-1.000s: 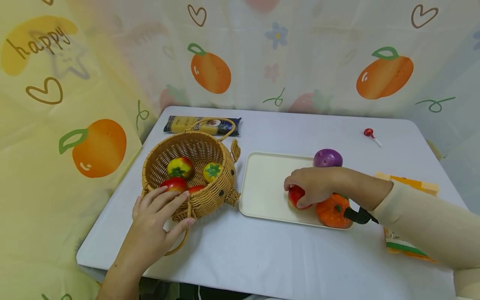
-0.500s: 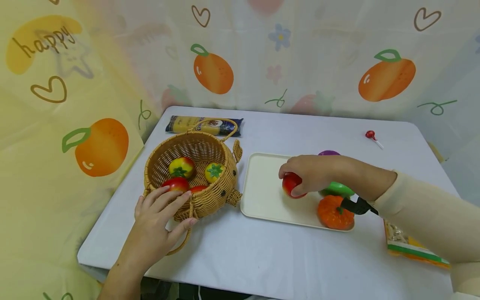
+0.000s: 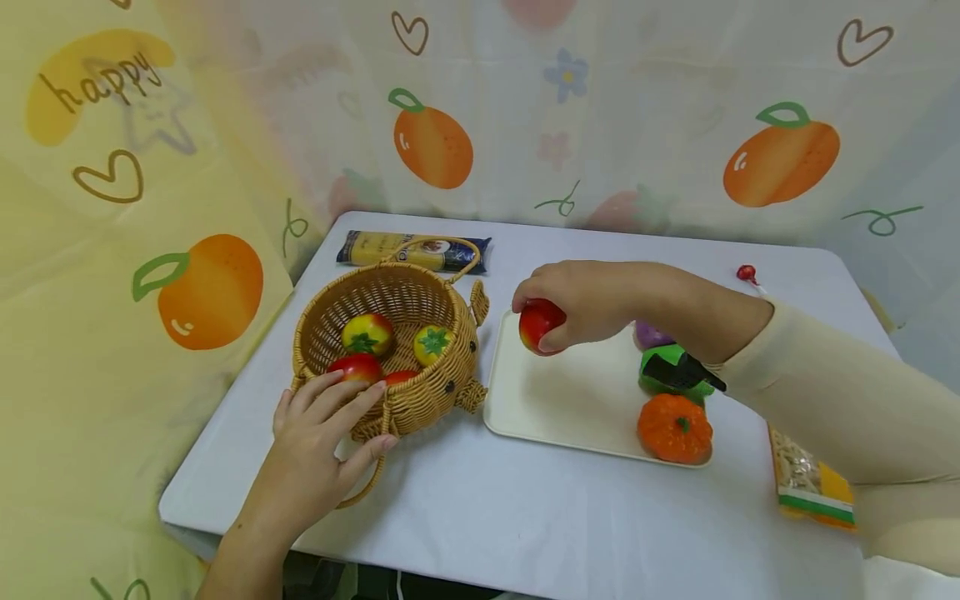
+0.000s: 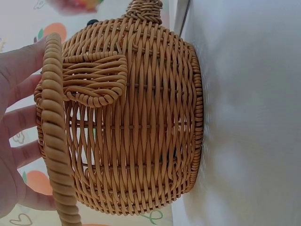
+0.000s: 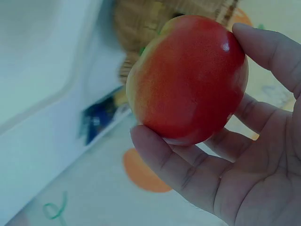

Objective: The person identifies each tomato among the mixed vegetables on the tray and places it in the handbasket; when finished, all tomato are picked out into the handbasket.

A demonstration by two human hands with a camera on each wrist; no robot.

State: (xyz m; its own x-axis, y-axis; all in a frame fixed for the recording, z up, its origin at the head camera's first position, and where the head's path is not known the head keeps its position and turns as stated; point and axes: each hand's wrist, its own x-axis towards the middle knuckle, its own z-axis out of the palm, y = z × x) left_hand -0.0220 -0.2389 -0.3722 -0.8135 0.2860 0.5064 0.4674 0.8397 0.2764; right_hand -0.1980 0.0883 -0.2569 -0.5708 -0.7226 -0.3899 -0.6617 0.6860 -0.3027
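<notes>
My right hand (image 3: 581, 302) holds a red tomato (image 3: 537, 327) up over the back left of the cream tray (image 3: 577, 400), between thumb and fingertips. In the right wrist view the tomato (image 5: 193, 80) shows yellow on its far side. On the left stands a woven wicker basket (image 3: 416, 410) shaped like an animal, with several more red and yellow tomatoes (image 3: 367, 333) inside. My left hand (image 3: 322, 437) rests at the basket's near rim with loosely extended fingers. From the left wrist camera, those fingers lie behind the twisted handle (image 4: 55, 117).
An orange pumpkin (image 3: 675, 429), a green vegetable (image 3: 660, 387) and a purple one (image 3: 649, 335) sit at the tray's right end. Behind the basket lies a long pasta packet (image 3: 375, 247). A lollipop (image 3: 746, 273) is at the back right, another food packet (image 3: 813, 483) near the right sleeve.
My right hand has lifted the tomato off the tray beside the pumpkin and carried it left and toward the back. My left hand stays at the basket rim.
</notes>
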